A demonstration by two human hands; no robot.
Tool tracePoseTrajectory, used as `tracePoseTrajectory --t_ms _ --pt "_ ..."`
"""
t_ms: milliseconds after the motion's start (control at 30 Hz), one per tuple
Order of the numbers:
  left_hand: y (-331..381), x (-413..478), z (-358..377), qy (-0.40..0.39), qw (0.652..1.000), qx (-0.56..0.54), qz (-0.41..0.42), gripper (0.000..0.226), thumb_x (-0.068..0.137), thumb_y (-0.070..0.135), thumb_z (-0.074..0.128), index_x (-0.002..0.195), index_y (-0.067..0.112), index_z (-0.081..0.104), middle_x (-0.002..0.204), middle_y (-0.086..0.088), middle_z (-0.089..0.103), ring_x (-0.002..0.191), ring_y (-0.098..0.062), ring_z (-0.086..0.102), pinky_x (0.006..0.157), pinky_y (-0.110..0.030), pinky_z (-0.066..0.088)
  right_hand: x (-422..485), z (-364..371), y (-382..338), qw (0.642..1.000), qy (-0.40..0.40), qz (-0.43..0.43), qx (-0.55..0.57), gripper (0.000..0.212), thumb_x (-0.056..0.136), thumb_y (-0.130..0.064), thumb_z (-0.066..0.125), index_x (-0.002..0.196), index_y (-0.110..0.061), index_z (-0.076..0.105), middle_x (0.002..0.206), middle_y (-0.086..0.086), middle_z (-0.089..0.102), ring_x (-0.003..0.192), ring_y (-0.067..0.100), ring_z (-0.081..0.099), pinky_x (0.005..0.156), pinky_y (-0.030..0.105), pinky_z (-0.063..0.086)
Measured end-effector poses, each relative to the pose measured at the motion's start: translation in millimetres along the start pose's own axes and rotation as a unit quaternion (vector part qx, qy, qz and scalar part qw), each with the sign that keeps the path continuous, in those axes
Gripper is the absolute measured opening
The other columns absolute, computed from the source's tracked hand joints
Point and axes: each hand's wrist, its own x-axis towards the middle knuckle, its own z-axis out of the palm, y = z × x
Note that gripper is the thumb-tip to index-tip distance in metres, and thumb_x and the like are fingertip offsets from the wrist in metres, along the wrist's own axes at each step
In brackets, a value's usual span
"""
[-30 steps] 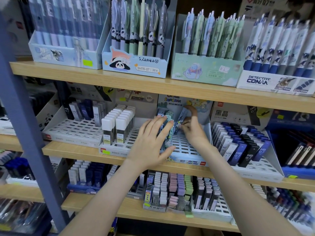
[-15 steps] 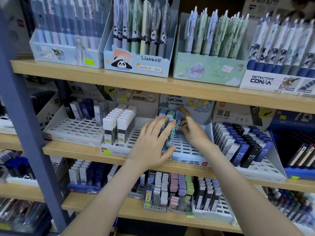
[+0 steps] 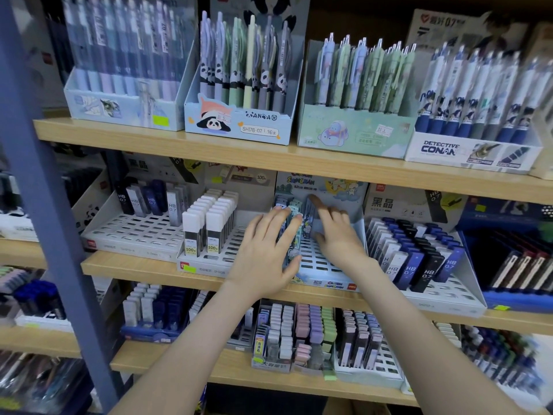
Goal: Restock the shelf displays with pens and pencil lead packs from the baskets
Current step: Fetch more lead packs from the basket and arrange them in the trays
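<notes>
Standing beside the shelf, one sees both hands reaching into the same display tray (image 3: 317,262) on the middle shelf. The left hand (image 3: 263,253) is released: its fingers are straight and lie flat against the left side of a short row of lead packs (image 3: 307,220). These packs stand upright at the back of the tray, just at the fingertips. The right hand (image 3: 339,235) is on the other side of the row. Its index finger points up along the outermost pack and its thumb is lower on the same pack, so it pinches it, while the other fingers are curled. The packs are thus between the two hands and touch both.

Just to the left of the left hand stands a tray of white-capped packs (image 3: 209,226) marked 100. To the right of the right hand is a tray of dark blue and black HB packs (image 3: 419,259). Above both hands the upper shelf board (image 3: 269,158) hangs over the tray and carries boxes of pens, among them a panda box (image 3: 239,127). Under the wrists, the lower shelf holds pastel packs (image 3: 311,327). A blue post (image 3: 45,205) stands well to the left of the left forearm.
</notes>
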Motion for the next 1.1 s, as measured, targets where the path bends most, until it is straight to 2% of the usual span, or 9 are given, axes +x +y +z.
tracePoseTrajectory --t_ms 100,200,467,567,667,800,867,967,1100 --pt "1.6 0.7 -2.0 -0.01 1.0 0.02 -0.011 0.059 0.085 0.038 0.052 0.136 0.01 0.043 0.135 -0.016 0.049 0.13 -0.032 0.041 0.105 -0.054 0.033 -5.3 -1.5 -2.2 0.996 0.069 -0.043 -0.028 0.079 0.091 -0.011 0.052 0.15 -0.033 0.003 0.152 0.006 0.015 0.138 0.025 0.01 0.11 0.041 0.024" --pt "1.4 2.1 -5.1 -0.016 0.999 0.036 -0.014 0.059 0.084 0.041 0.053 0.134 0.012 0.044 0.134 -0.016 0.05 0.129 -0.031 0.04 0.106 -0.055 0.033 -1.6 -0.1 -0.9 0.993 0.066 -0.08 -0.062 0.078 0.093 -0.014 0.051 0.151 -0.025 0.001 0.158 0.003 0.0 0.143 0.019 -0.009 0.117 0.041 0.006" --pt "1.0 2.5 -7.8 -0.012 0.999 0.039 0.001 0.058 0.085 0.041 0.05 0.135 0.013 0.04 0.132 -0.017 0.051 0.127 -0.032 0.042 0.105 -0.052 0.035 -2.6 0.3 1.3 0.997 0.009 -0.081 0.0 0.074 0.096 -0.018 0.048 0.151 -0.022 -0.002 0.159 -0.003 -0.003 0.145 0.014 -0.008 0.119 0.036 0.001" --pt "11.3 -9.1 -5.4 0.038 0.998 0.046 -0.001 0.055 0.089 0.034 0.051 0.137 0.011 0.038 0.139 -0.019 0.045 0.13 -0.033 0.04 0.108 -0.052 0.031 -22.5 -8.2 -7.2 0.986 0.056 -0.029 0.153 0.061 0.099 -0.028 0.044 0.151 -0.019 0.012 0.158 -0.001 0.01 0.145 0.015 0.004 0.116 0.031 0.006" --pt "42.2 -42.3 3.2 0.114 0.993 0.005 0.004 0.047 0.089 0.024 0.052 0.132 0.008 0.041 0.138 -0.017 0.039 0.127 -0.032 0.042 0.108 -0.048 0.032 -69.6 -13.9 -13.4 0.961 0.128 -0.007 0.247 0.044 0.1 -0.024 0.044 0.142 -0.015 0.036 0.142 0.001 0.04 0.134 0.013 0.03 0.109 0.024 0.024" --pt "97.7 -115.8 25.4 0.06 0.992 -0.107 0.018 0.041 0.085 0.018 0.056 0.122 0.007 0.043 0.126 -0.013 0.041 0.11 -0.031 0.046 0.096 -0.041 0.036 -161.0 11.8 -2.9 0.944 0.183 -0.061 0.267 0.026 0.095 -0.009 0.048 0.119 -0.008 0.054 0.108 -0.007 0.051 0.104 0.01 0.048 0.089 0.014 0.037" --pt "118.9 -160.6 45.2 -0.043 0.987 -0.151 0.023 0.039 0.083 0.018 0.056 0.12 0.006 0.045 0.122 -0.011 0.045 0.104 -0.029 0.048 0.092 -0.037 0.036 -209.2 47.2 16.1 0.955 0.135 -0.053 0.26 0.023 0.094 -0.01 0.048 0.116 -0.006 0.055 0.105 -0.005 0.051 0.098 0.01 0.05 0.086 0.013 0.037" --pt "133.8 -224.7 81.7 -0.23 0.963 -0.14 0.023 0.042 0.082 0.024 0.047 0.121 0.009 0.047 0.117 -0.009 0.059 0.103 -0.026 0.056 0.093 -0.034 0.036 -276.7 118.0 57.0 0.974 -0.058 0.046 0.214 0.03 0.095 -0.013 0.05 0.125 -0.01 0.051 0.114 0.002 0.053 0.108 0.017 0.05 0.092 0.012 0.032" --pt "144.2 -282.1 120.2 -0.417 0.901 -0.117 0.017 0.057 0.063 0.029 0.077 0.115 0.013 0.062 0.11 -0.002 0.066 0.098 -0.02 0.064 0.085 -0.032 0.051 -352.1 216.9 110.2 0.945 -0.302 0.1 0.08 0.055 0.095 -0.013 0.043 0.147 -0.004 0.026 0.138 0.016 0.043 0.124 0.034 0.045 0.1 0.036 0.039"
